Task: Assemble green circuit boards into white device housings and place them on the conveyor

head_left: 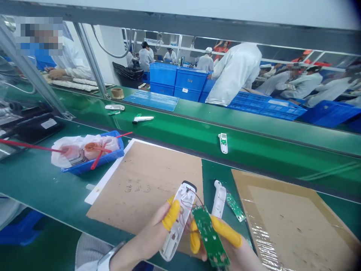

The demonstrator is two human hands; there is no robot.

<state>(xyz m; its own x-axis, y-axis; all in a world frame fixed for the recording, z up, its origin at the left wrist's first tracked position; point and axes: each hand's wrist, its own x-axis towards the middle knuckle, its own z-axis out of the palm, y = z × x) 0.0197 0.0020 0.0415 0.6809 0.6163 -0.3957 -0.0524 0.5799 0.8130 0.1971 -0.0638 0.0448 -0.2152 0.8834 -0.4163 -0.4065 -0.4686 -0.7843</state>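
Note:
My left hand [158, 235], with yellow finger cots, grips a white open plastic casing half [179, 222] at the bottom centre. My right hand [231, 246], also in yellow finger cots, pinches a green circuit board [210, 237] joined to the casing by thin red wires. Just beyond my hands, another white casing half [219, 198] with a small green board [235, 206] beside it lies on the green table. A brown cardboard sheet [141, 180] lies under and ahead of my left hand.
A blue tray [117, 152] with plastic bags and red sticks stands at left. A second cardboard sheet [290, 222] lies at right. White devices [223, 143] rest on the green conveyor [254, 146]. Behind it stand blue crates [177, 79] and people in white coats.

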